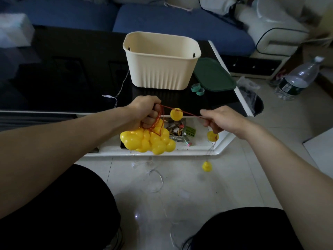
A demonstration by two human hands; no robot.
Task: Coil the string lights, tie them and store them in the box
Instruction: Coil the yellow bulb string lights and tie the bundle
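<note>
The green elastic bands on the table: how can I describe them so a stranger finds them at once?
Find the cream ribbed plastic box standing on the black glossy table. At its front right corner, beside the flat dark green lid, lie the small teal green elastic bands. They alone are thin flat loops.

The box (161, 62) is standing on the worktop (72, 69), its lid (214, 76) lying just right, the sofa (162, 20) sitting behind.
</note>
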